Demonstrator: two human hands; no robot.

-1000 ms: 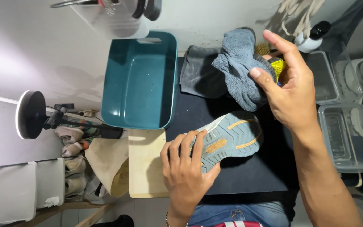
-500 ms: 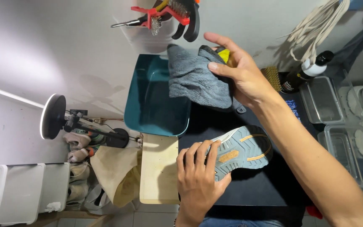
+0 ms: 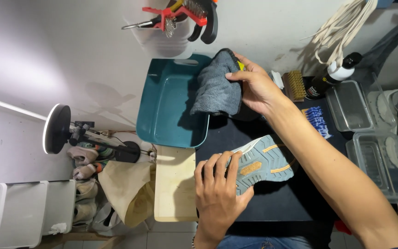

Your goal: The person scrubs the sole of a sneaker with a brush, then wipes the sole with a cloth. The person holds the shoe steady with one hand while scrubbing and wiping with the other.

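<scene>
We see our left hand (image 3: 217,193) pressed flat on a shoe (image 3: 259,163) that lies sole-up near the front edge of the dark table (image 3: 277,207), fingers spread and curled over the sole's near end, pinning it rather than lifting it. The sole is grey-blue with orange patches. Our right hand (image 3: 254,87) reaches across to the table's back edge, fingers closed around a grey cloth (image 3: 217,85), which hangs bunched over the right rim of a teal plastic tub (image 3: 166,110); the tub sits at the table's back left corner against the wall. Just to the right of the cloth hand, along the back edge, lie a small bristle brush (image 3: 295,85) and a dark bottle with a white cap (image 3: 330,76), and a blue brush (image 3: 318,121) rests a little nearer us. Clear plastic boxes (image 3: 374,152) stand at the right edge. A wooden board (image 3: 176,184) adjoins the table's left edge, and a round lamp (image 3: 56,129) stands well apart to the left.
</scene>
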